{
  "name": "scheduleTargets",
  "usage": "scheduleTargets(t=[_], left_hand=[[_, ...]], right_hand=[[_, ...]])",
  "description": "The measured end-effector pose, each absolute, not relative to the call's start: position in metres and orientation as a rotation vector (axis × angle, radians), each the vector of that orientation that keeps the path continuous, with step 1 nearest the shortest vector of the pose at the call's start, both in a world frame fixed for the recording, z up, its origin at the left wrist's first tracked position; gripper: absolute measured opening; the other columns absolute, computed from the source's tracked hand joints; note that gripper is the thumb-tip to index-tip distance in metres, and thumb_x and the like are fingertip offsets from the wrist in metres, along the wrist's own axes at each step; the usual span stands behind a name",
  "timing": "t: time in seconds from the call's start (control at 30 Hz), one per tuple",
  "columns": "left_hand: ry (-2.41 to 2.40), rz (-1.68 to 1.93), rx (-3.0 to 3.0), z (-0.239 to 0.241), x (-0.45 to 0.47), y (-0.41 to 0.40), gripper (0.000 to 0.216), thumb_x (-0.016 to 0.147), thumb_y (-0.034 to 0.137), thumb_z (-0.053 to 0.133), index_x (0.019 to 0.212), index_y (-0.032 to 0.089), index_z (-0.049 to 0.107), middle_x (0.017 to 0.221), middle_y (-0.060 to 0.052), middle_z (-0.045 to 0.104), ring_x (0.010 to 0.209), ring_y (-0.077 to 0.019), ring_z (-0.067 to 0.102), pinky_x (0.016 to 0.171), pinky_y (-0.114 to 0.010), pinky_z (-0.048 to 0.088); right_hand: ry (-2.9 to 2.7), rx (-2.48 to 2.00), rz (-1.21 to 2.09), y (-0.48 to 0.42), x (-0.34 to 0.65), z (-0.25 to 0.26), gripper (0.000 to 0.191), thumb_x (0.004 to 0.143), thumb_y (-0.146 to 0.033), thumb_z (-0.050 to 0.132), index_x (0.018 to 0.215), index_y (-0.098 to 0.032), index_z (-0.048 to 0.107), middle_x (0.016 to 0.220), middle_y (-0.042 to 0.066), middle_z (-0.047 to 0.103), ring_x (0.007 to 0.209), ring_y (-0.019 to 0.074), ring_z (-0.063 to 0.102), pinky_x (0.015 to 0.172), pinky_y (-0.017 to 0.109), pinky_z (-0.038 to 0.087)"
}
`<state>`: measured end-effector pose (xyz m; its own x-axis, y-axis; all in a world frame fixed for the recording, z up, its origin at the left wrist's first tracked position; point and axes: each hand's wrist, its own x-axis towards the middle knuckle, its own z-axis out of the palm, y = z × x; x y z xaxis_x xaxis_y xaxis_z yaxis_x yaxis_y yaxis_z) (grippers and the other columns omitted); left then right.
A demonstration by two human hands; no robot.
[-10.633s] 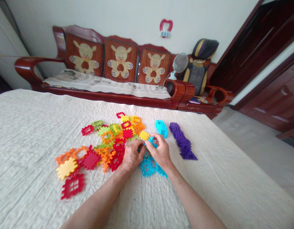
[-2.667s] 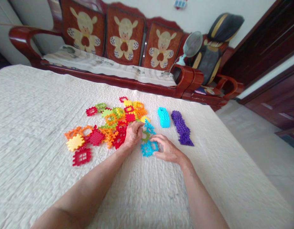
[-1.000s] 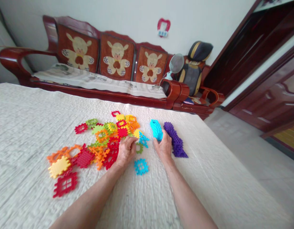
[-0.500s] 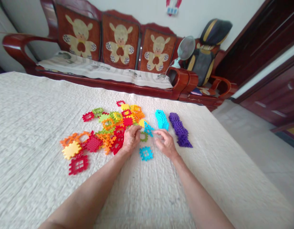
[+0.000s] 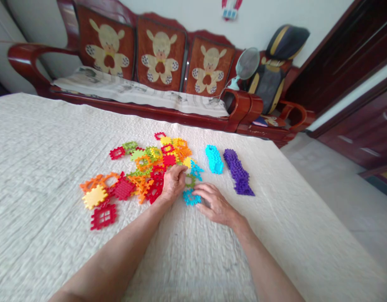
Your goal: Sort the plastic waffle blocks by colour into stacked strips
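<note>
My right hand (image 5: 216,204) has its thumb and fingers at the right edge of a light-blue square building tile (image 5: 190,197) with a window pattern, gripping it low over the cloth. Curled at the right edge of the mixed pile, my left hand (image 5: 174,181) has its fingers closed; whatever is under the fingertips is hidden. A light-blue triangular tile (image 5: 196,170) lies just beyond the hands. Between them a green frame tile (image 5: 190,180) shows partly. Red, orange, yellow and green interlocking tiles (image 5: 143,162) form the pile by my left hand.
A light-blue row of tiles (image 5: 214,159) and a purple row of tiles (image 5: 237,172) lie right of the hands. A red window tile (image 5: 103,217) is at the pile's near left. The quilted cloth (image 5: 48,167) covers the table; a wooden sofa (image 5: 143,110) and fan (image 5: 248,63) stand behind.
My right hand has moved down and nearer, from beside the blue triangle onto the blue square tile, which has shifted slightly away. My left hand has stayed about where it was.
</note>
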<state>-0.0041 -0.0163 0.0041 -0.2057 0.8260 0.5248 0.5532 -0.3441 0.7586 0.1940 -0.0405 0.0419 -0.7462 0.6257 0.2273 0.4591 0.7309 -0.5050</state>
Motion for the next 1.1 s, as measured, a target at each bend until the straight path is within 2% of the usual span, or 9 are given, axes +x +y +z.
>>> scheduleTargets(t=[0.07,0.2,0.33,0.5,0.6,0.73,0.97,1.1], left_hand=[[1.627,1.586,1.812,0.004,-0.004,-0.016,0.024,0.079,0.011,0.048,0.089,0.018,0.068,0.081,-0.003,0.069,0.077,-0.0152,0.064,0.074,-0.027,0.050],[1.622,1.592,1.828,0.002,-0.004,-0.016,0.023,0.079,0.012,0.049,0.090,0.019,0.068,0.082,-0.003,0.070,0.078,-0.0155,0.064,0.074,-0.027,0.050],[1.624,1.583,1.831,0.001,-0.004,-0.015,0.024,0.079,0.012,0.049,0.090,0.019,0.068,0.084,-0.003,0.070,0.079,-0.0156,0.065,0.075,-0.027,0.050],[1.631,1.572,1.824,-0.001,-0.004,-0.015,0.023,0.079,0.013,0.049,0.090,0.020,0.068,0.085,-0.003,0.070,0.080,-0.0155,0.065,0.076,-0.027,0.051],[1.637,1.567,1.833,-0.002,-0.004,-0.015,0.023,0.080,0.014,0.048,0.090,0.020,0.068,0.084,-0.003,0.070,0.080,-0.0157,0.065,0.075,-0.027,0.050],[1.637,1.559,1.853,-0.002,-0.004,-0.014,0.023,0.081,0.015,0.048,0.090,0.020,0.068,0.083,-0.003,0.070,0.079,-0.0158,0.065,0.074,-0.027,0.050],[1.603,1.576,1.865,0.001,-0.004,-0.014,0.021,0.081,0.015,0.049,0.089,0.020,0.067,0.084,-0.003,0.070,0.080,-0.0161,0.065,0.074,-0.027,0.050],[1.600,1.594,1.863,0.002,-0.004,-0.015,0.021,0.081,0.015,0.048,0.089,0.020,0.067,0.085,-0.003,0.070,0.081,-0.0155,0.065,0.074,-0.026,0.050]], right_hand=[[-2.451,-0.884,0.569,-0.041,0.192,0.039,0.026,0.091,-0.024,0.048,0.115,-0.022,0.058,0.118,0.008,0.061,0.115,0.0207,0.053,0.102,0.041,0.041],[-2.205,-1.063,0.502,-0.036,0.194,0.034,0.029,0.096,-0.024,0.035,0.119,-0.020,0.053,0.105,0.008,0.065,0.096,0.0177,0.062,0.085,0.033,0.050],[-2.118,-1.189,0.308,-0.023,0.210,0.036,0.034,0.091,-0.018,0.034,0.120,-0.018,0.052,0.109,0.009,0.065,0.100,0.0193,0.061,0.087,0.034,0.049],[-2.171,-1.344,0.165,-0.013,0.226,0.042,0.036,0.087,-0.015,0.035,0.114,-0.018,0.057,0.105,0.009,0.064,0.100,0.0218,0.059,0.089,0.036,0.046],[-2.149,-1.400,0.129,-0.015,0.223,0.039,0.030,0.088,-0.028,0.043,0.113,-0.017,0.056,0.101,0.010,0.061,0.096,0.0239,0.058,0.086,0.037,0.047],[-2.035,-1.512,0.004,-0.014,0.212,0.028,0.046,0.080,-0.047,0.059,0.113,-0.015,0.055,0.101,0.012,0.055,0.097,0.0282,0.054,0.086,0.043,0.047],[-1.909,-1.617,-0.050,-0.009,0.200,0.019,0.049,0.076,-0.042,0.062,0.118,-0.018,0.057,0.103,0.011,0.046,0.096,0.0282,0.050,0.086,0.046,0.046],[-1.928,-1.504,-0.006,-0.011,0.204,0.016,0.060,0.078,-0.038,0.060,0.131,-0.016,0.047,0.105,0.012,0.047,0.100,0.0286,0.050,0.090,0.046,0.046]])
